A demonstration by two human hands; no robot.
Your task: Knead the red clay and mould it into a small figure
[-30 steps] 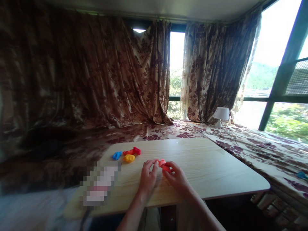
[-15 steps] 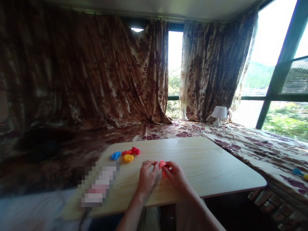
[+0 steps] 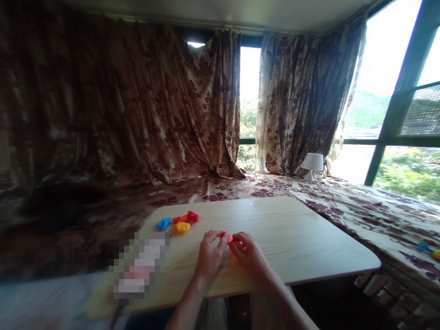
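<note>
A crumpled coral-red piece of soft, thin material [image 3: 229, 238] is pinched between my two hands over the wooden-topped table [image 3: 275, 229]. My left hand [image 3: 210, 251] grips its left side with thumb and forefinger. On the other side my right hand [image 3: 249, 251] has its fingers closed on the same piece, and part of it shows below the thumb. Whether it is cloth or plastic I cannot tell. Beyond my left hand lie similar crumpled bundles: a blue one [image 3: 164, 223], a yellow one [image 3: 181, 228] and a red one [image 3: 185, 217].
A blurred-out object [image 3: 140, 268] lies on the table's left part. A white lamp [image 3: 312, 166] stands by the windows on the flowered cloth [image 3: 330, 192]. Another blue bundle [image 3: 424, 247] rests at the far right. Patterned curtains [image 3: 172, 114] hang behind.
My right hand has shifted slightly left, closer to my left hand. Less of the coral-red piece shows above my fingers now. The bundles on the table have stayed put.
</note>
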